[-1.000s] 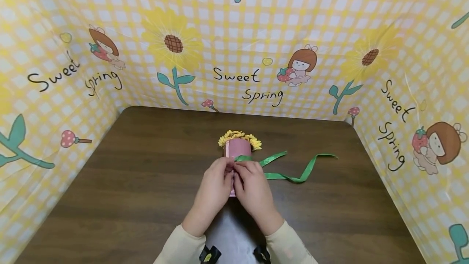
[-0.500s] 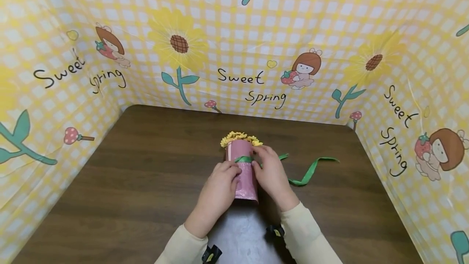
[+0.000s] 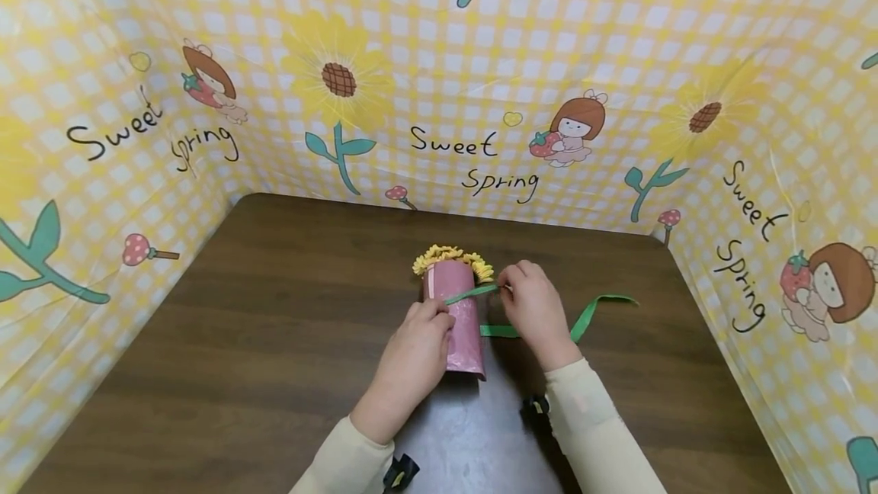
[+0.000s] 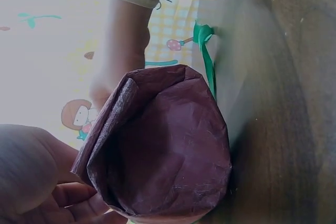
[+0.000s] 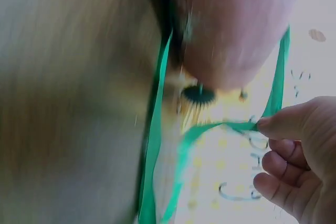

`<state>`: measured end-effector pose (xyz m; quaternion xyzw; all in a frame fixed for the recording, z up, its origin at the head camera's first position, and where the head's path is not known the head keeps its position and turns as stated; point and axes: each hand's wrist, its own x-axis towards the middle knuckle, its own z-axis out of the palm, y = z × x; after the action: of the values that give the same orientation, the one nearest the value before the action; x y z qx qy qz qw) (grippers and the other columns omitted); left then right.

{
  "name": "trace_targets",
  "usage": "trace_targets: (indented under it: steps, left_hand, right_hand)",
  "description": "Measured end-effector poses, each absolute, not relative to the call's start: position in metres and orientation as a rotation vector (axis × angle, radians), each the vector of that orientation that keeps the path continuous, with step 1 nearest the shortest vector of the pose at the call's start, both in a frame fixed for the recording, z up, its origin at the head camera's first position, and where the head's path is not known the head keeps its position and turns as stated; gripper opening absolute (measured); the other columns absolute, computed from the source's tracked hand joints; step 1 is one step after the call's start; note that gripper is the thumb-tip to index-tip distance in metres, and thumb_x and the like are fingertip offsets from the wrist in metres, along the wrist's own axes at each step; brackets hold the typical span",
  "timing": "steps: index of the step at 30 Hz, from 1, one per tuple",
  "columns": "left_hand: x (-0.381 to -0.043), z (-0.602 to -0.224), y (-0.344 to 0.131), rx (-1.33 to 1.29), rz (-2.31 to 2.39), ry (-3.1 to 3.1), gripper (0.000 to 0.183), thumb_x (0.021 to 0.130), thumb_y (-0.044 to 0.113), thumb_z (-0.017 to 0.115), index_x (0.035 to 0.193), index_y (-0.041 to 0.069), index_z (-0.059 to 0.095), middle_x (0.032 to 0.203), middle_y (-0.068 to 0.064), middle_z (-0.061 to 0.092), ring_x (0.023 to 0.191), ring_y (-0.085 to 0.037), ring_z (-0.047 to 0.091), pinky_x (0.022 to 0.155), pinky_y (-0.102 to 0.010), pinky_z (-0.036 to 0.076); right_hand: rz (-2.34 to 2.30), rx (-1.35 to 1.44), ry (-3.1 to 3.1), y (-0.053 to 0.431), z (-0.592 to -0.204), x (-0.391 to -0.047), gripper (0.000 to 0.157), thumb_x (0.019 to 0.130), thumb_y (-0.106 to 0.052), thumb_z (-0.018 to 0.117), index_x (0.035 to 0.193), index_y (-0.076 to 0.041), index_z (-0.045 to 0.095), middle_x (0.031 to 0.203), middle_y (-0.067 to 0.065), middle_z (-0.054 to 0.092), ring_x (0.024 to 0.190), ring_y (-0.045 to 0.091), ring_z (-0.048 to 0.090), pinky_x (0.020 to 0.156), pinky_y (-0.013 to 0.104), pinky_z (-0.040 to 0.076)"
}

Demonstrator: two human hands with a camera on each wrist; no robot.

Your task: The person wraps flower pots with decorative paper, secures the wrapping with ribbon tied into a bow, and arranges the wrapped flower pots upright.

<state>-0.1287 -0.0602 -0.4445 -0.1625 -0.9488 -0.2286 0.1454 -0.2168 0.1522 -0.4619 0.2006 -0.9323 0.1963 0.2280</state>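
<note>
A bouquet wrapped in pink paper [image 3: 463, 338] lies on the table, its yellow flowers [image 3: 437, 255] at the far end. My left hand [image 3: 414, 353] holds the wrap's left side, fingertips beside the green ribbon [image 3: 473, 293]; whether they also pinch the ribbon is hidden. In the left wrist view the wrap's open bottom [image 4: 168, 156] faces the camera, with the left fingers [image 4: 79, 205] along its side. To the right of the wrap, my right hand [image 3: 538, 311] pinches the ribbon between thumb and forefinger, drawing it slantwise across the paper. The right wrist view shows this pinch at the right hand [image 5: 299, 161].
The dark wooden table [image 3: 274, 341] surrounds the bouquet. A loose green ribbon length [image 3: 586, 317] trails on the right, partly behind the right hand. Patterned yellow checked cloth [image 3: 439, 82] walls the back and both sides.
From close together over the wrap, the hands have parted. The right hand moved right, took the ribbon and lifted it off the paper's right side. The left hand stayed at the wrap's left side.
</note>
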Motion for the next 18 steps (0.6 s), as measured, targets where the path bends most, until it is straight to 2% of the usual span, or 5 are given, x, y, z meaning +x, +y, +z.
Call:
trace_targets:
  steps: [4, 7, 11, 14, 18]
  left_hand:
    - [-0.128, -0.443, -0.058, -0.459, -0.664, -2.758, 0.015, 0.095, 0.009, 0.067, 0.107, 0.008, 0.077, 0.122, -0.006, 0.066, 0.107, -0.024, 0.058, 0.084, -0.038, 0.059]
    - [-0.128, -0.442, -0.057, -0.458, -0.661, -2.767, 0.016, 0.096, 0.009, 0.066, 0.108, 0.008, 0.077, 0.123, -0.007, 0.066, 0.108, -0.024, 0.058, 0.084, -0.039, 0.059]
    - [-0.128, -0.441, -0.055, -0.467, -0.643, -2.771, 0.017, 0.096, 0.008, 0.065, 0.108, 0.008, 0.077, 0.123, -0.007, 0.066, 0.109, -0.025, 0.059, 0.083, -0.040, 0.059]
    - [-0.127, -0.440, -0.055, -0.471, -0.625, -2.780, 0.018, 0.097, 0.009, 0.064, 0.110, 0.007, 0.077, 0.124, -0.008, 0.065, 0.109, -0.025, 0.058, 0.083, -0.040, 0.059]
    - [-0.125, -0.439, -0.056, -0.465, -0.601, -2.781, 0.019, 0.095, 0.009, 0.066, 0.110, 0.006, 0.076, 0.124, -0.009, 0.065, 0.109, -0.026, 0.058, 0.081, -0.042, 0.059]
  right_hand:
    - [0.525, 0.451, -2.637, 0.179, -0.465, -0.220, 0.009, 0.087, 0.001, 0.070, 0.089, -0.008, 0.068, 0.089, 0.007, 0.062, 0.085, 0.029, 0.061, 0.071, 0.044, 0.055]
    - [0.540, 0.269, -2.750, 0.206, -0.466, -0.220, 0.005, 0.090, -0.004, 0.068, 0.095, -0.004, 0.070, 0.093, 0.014, 0.065, 0.086, 0.034, 0.064, 0.072, 0.049, 0.055]
    - [0.541, -0.083, -2.942, 0.243, -0.467, -0.219, 0.023, 0.097, -0.017, 0.066, 0.109, 0.002, 0.071, 0.105, 0.025, 0.064, 0.094, 0.043, 0.065, 0.077, 0.057, 0.055]
    - [0.524, -0.268, -3.109, 0.262, -0.470, -0.220, 0.029, 0.098, -0.024, 0.066, 0.104, 0.004, 0.071, 0.106, 0.027, 0.066, 0.090, 0.043, 0.066, 0.071, 0.055, 0.055]
    - [0.575, -0.269, -3.233, 0.272, -0.477, -0.222, 0.021, 0.096, -0.023, 0.069, 0.097, -0.002, 0.073, 0.100, 0.021, 0.072, 0.081, 0.035, 0.067, 0.065, 0.048, 0.054]
